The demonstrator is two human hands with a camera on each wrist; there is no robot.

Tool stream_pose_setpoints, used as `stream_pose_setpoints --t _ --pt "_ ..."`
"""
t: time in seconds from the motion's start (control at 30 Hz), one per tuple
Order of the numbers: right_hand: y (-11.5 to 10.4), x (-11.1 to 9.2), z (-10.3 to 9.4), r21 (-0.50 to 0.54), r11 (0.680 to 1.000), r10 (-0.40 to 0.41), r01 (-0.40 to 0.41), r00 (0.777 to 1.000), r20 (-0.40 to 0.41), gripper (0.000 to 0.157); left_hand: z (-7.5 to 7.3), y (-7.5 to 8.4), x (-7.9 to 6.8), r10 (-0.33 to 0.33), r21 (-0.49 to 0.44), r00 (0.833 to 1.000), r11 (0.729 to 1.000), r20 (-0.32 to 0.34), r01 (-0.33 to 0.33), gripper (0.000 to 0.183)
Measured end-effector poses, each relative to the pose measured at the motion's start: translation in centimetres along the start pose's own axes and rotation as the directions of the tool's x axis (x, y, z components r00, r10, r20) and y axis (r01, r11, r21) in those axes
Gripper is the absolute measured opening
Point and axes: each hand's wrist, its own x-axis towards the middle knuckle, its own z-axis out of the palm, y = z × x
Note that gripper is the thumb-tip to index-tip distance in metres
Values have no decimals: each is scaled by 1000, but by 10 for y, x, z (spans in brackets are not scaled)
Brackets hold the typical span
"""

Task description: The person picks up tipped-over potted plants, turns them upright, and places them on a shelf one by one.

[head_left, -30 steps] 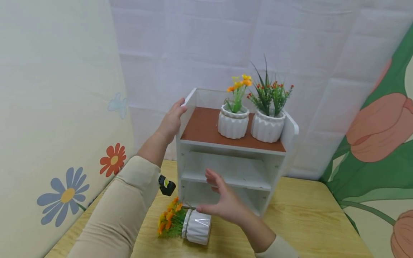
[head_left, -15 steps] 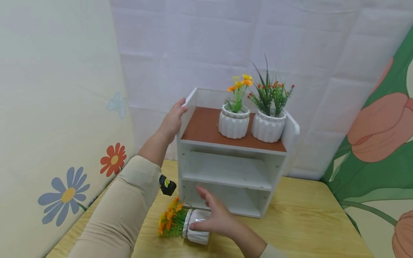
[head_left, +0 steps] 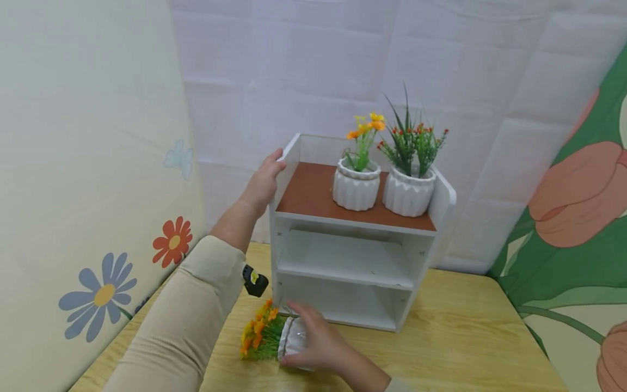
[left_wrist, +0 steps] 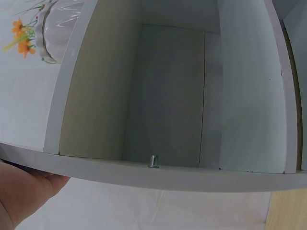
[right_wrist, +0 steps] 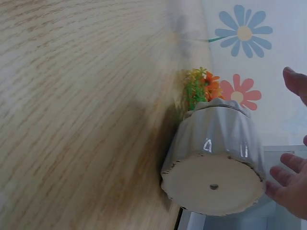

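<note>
My left hand [head_left: 263, 182] grips the top of the left side panel of a small white shelf [head_left: 355, 222]; in the left wrist view, part of that hand [left_wrist: 31, 194] shows at the panel's edge. A white ribbed flowerpot [head_left: 292, 338] with orange and yellow flowers [head_left: 258, 332] lies on its side on the table, rim to the left. My right hand [head_left: 320, 343] is around the pot, thumb and fingers spread apart. From the right wrist, the pot's base [right_wrist: 213, 184] faces the camera, and some fingertips [right_wrist: 278, 184] are beside or against it; contact is unclear.
Two upright white pots, one with orange-yellow flowers [head_left: 356, 188] and one with red-flowered greenery [head_left: 409, 193], stand on the shelf's brown top. The shelf stands on a wooden table [head_left: 455, 326] before a white cloth backdrop [head_left: 313, 71]. A black device [head_left: 254, 281] shows by my left forearm.
My right hand has moved left and down, from beside the lying pot to around it. The left hand stays on the shelf panel, and the pot still lies in its place.
</note>
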Motion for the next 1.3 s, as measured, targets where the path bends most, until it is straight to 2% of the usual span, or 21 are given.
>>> stream_pose_setpoints --t 0.2,0.37,0.83,1.0,1.13,1.3 --pt "4 3 8 -143 988 -54 52 998 -11 103 0 2 -1 -1 1 1000 1000 -3 1 57" --pt "6 7 12 -236 969 -79 80 997 10 101 0 1 0 -4 1 1000 1000 -6 4 58" --pt "11 13 23 -416 907 -61 58 998 5 98 1 0 -2 -2 9 1000 1000 -3 2 57" --pt "13 14 27 -492 869 -70 57 998 -8 99 1 1 -3 -5 19 1000 1000 -4 5 57" --pt "16 16 30 -565 823 -90 55 995 -35 102 0 1 -3 -7 19 1000 1000 -4 8 57" --pt "18 17 32 -596 801 -99 51 994 -48 101 0 1 -3 -1 15 1000 1000 -3 1 58"
